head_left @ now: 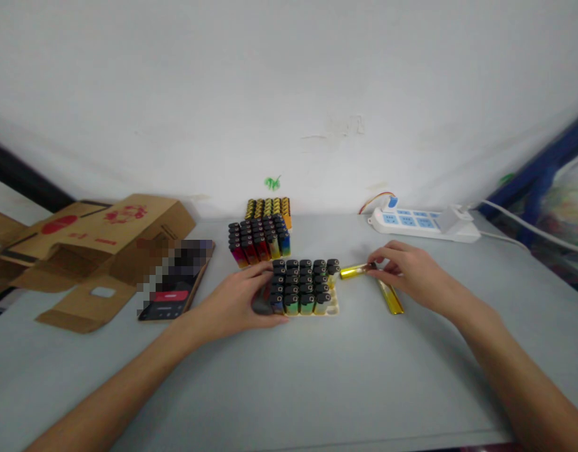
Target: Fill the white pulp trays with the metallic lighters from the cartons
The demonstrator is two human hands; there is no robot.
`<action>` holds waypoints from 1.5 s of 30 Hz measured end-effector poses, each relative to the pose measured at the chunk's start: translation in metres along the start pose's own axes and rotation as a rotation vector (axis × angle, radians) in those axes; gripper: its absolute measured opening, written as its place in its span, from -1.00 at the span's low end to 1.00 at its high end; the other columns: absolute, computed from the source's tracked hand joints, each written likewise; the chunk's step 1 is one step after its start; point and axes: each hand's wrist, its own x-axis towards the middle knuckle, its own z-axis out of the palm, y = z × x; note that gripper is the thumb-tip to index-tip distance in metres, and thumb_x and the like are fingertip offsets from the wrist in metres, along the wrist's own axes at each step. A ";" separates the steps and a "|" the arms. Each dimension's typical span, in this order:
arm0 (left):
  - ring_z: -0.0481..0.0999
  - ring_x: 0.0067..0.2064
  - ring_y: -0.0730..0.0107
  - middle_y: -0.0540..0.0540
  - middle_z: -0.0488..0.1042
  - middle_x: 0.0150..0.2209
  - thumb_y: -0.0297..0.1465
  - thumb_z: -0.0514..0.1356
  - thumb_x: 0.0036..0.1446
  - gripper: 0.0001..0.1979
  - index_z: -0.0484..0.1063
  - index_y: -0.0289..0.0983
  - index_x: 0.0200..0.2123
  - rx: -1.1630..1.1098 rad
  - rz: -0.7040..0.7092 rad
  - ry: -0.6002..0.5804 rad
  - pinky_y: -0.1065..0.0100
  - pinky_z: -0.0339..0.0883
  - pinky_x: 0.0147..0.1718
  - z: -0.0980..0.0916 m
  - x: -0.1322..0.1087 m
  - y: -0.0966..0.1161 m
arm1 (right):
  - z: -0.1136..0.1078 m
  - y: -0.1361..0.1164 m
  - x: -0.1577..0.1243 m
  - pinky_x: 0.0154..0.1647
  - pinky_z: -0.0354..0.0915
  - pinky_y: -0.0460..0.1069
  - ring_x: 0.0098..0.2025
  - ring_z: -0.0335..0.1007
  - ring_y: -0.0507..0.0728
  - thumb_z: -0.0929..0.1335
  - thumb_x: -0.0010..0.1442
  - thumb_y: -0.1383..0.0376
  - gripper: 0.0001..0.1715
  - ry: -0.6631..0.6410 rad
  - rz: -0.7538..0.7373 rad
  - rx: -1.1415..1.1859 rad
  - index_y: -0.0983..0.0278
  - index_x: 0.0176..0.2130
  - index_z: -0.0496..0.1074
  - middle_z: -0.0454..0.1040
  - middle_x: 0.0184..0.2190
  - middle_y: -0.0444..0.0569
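A white tray stands in front of me, filled with rows of upright black-topped lighters; some slots on its right side are bare. My left hand is wrapped round the left side of this tray and its lighters. To the right, my right hand pinches the dark top of a shiny yellow lighter, whose body points left toward the tray. Another yellow lighter lies on the table just under the right hand, its upper end partly hidden by the fingers.
Behind the tray stand a block of coloured lighters and a gold-topped group. An opened cardboard box and a phone lie at left. A white power strip with cables sits at the back right by the wall.
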 end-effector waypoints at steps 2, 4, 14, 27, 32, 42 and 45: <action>0.58 0.19 -0.07 -0.24 0.54 0.17 -0.06 0.45 0.12 -0.49 0.58 -0.26 0.02 -0.008 0.000 -0.007 0.04 0.48 0.23 0.001 0.000 -0.001 | 0.004 0.001 0.001 -0.28 0.55 0.05 -0.37 0.61 0.13 0.47 0.32 0.21 -0.84 0.069 0.014 0.038 0.20 -0.13 0.65 0.56 -0.17 0.02; 0.58 0.20 -0.09 -0.26 0.54 0.19 -0.05 0.45 0.12 -0.47 0.58 -0.26 0.04 -0.012 0.000 -0.009 0.01 0.46 0.26 0.001 0.000 -0.001 | 0.005 0.001 0.002 -0.27 0.59 0.08 -0.39 0.62 0.13 0.51 0.27 0.15 -0.77 0.148 0.049 0.108 0.22 -0.12 0.65 0.58 -0.09 0.06; 0.60 0.16 -0.06 -0.26 0.56 0.13 -0.08 0.45 0.12 -0.55 0.59 -0.26 -0.05 -0.005 0.023 0.011 0.03 0.50 0.20 0.001 0.000 -0.002 | 0.003 -0.020 0.005 0.07 0.53 0.20 -0.05 0.64 0.28 0.51 0.24 -0.15 -0.52 0.095 0.253 0.865 0.20 -0.21 0.59 0.70 -0.08 0.07; 0.63 0.11 -0.07 -0.28 0.57 0.12 -0.01 0.44 0.12 -0.47 0.57 -0.29 -0.02 0.025 0.041 0.017 0.06 0.55 0.13 0.002 0.000 -0.003 | 0.019 -0.048 0.004 -0.64 -0.05 -0.14 -0.61 -0.01 -0.05 0.35 0.37 -0.24 -0.45 0.014 0.371 0.958 0.16 -0.23 0.31 0.21 -0.54 -0.31; 0.61 0.17 -0.09 -0.26 0.58 0.15 -0.05 0.45 0.11 -0.49 0.58 -0.25 0.01 0.002 0.020 0.003 0.04 0.51 0.20 0.000 0.001 0.000 | 0.021 -0.048 0.005 -0.56 -0.02 -0.06 -0.57 0.03 -0.02 0.33 0.35 -0.27 -0.28 0.110 0.300 0.694 0.23 -0.51 0.29 0.18 -0.62 -0.22; 0.61 0.17 -0.12 -0.26 0.59 0.14 -0.06 0.46 0.09 -0.48 0.60 -0.26 0.00 -0.019 0.012 0.008 0.00 0.50 0.22 0.000 0.001 0.000 | 0.026 -0.057 0.006 -0.54 -0.05 -0.02 -0.59 -0.01 0.00 0.31 0.19 -0.04 -0.47 0.268 0.317 0.531 0.16 -0.64 0.16 0.10 -0.68 -0.20; 0.60 0.19 -0.16 -0.29 0.57 0.17 -0.07 0.47 0.09 -0.47 0.60 -0.29 0.00 -0.015 0.005 0.002 -0.03 0.48 0.24 0.000 0.000 0.000 | 0.027 -0.058 0.007 -0.54 -0.06 -0.02 -0.60 -0.01 0.00 0.30 0.15 0.01 -0.52 0.267 0.329 0.538 0.15 -0.65 0.13 0.09 -0.69 -0.21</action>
